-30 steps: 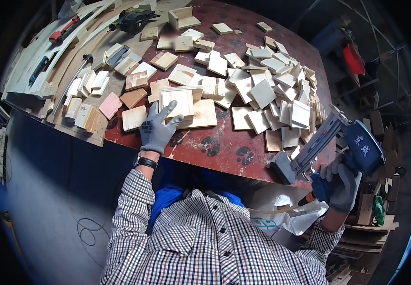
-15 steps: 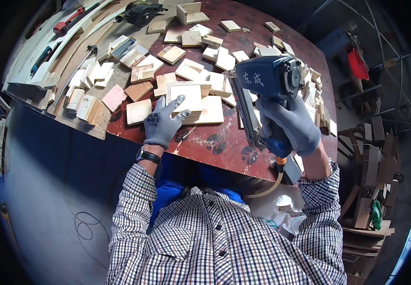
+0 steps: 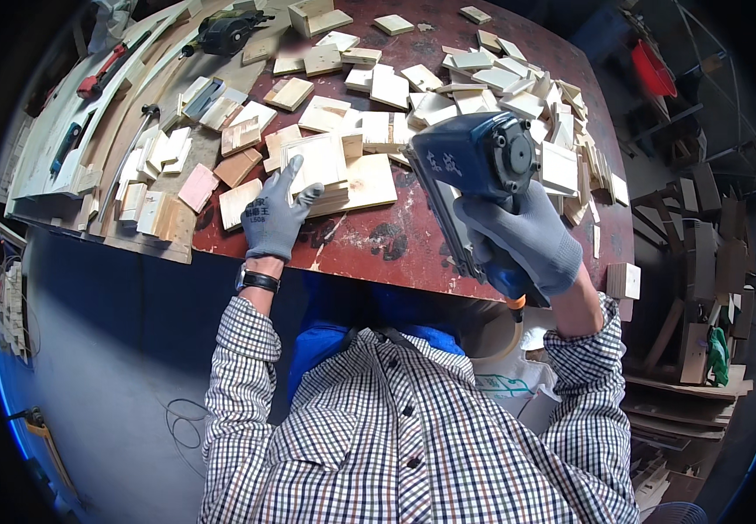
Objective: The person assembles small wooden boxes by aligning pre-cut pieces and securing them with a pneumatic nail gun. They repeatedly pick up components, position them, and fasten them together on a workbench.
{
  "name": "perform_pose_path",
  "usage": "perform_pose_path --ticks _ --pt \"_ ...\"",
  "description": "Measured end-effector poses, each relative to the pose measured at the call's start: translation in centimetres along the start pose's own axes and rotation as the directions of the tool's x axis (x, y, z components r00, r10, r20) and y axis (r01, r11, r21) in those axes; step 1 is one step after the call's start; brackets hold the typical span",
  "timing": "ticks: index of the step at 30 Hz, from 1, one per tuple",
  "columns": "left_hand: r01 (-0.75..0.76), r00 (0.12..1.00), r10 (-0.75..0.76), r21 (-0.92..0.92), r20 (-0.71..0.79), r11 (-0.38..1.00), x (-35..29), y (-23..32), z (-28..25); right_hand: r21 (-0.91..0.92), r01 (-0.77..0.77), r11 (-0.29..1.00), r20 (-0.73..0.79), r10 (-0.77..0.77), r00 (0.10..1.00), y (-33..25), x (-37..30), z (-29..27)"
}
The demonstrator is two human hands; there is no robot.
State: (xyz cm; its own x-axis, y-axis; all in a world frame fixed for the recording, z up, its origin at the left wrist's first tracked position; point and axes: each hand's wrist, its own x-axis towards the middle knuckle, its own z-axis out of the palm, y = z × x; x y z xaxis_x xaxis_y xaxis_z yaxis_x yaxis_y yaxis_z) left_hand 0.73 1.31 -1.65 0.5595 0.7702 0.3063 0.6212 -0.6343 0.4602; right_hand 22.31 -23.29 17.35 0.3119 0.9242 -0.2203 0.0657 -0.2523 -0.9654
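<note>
In a grey glove, my left hand (image 3: 275,218) rests at the near left corner of a stack of thin square wooden boards (image 3: 317,166). Its thumb and index finger are spread apart against the stack; the other fingers are partly hidden. A larger flat board (image 3: 372,182) lies beside and partly under that stack. My right hand (image 3: 531,243), gloved alike, is closed around the handle of a dark blue nail gun (image 3: 474,153). The nail gun is raised over the near right part of the table, its long magazine slanting down. An orange fitting (image 3: 516,303) joins a hose below the handle.
Many loose wood blocks (image 3: 391,87) cover the red table (image 3: 356,253), with a dense heap at the right. A circular saw (image 3: 227,33), a red tool (image 3: 103,70) and a hammer (image 3: 151,111) lie at far left. A red basin (image 3: 653,70) stands beyond the right side.
The whole view has shifted, so the table contents sit further left and slightly higher. The nail gun has tilted a little and sits slightly lower. My left hand stays at the stack.
</note>
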Motion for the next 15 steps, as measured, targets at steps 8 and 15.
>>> perform_pose_path --ticks 8,15 --pt "-0.092 0.996 0.093 0.110 -0.011 0.990 0.3 -0.7 0.3 0.004 -0.060 0.998 -0.010 0.060 0.998 2.2 -1.5 -0.4" --pt "-0.108 0.994 0.105 0.407 0.029 0.907 1.3 -0.2 -0.6 -0.041 -0.047 0.998 -0.001 0.047 0.999 3.2 -1.6 -0.8"
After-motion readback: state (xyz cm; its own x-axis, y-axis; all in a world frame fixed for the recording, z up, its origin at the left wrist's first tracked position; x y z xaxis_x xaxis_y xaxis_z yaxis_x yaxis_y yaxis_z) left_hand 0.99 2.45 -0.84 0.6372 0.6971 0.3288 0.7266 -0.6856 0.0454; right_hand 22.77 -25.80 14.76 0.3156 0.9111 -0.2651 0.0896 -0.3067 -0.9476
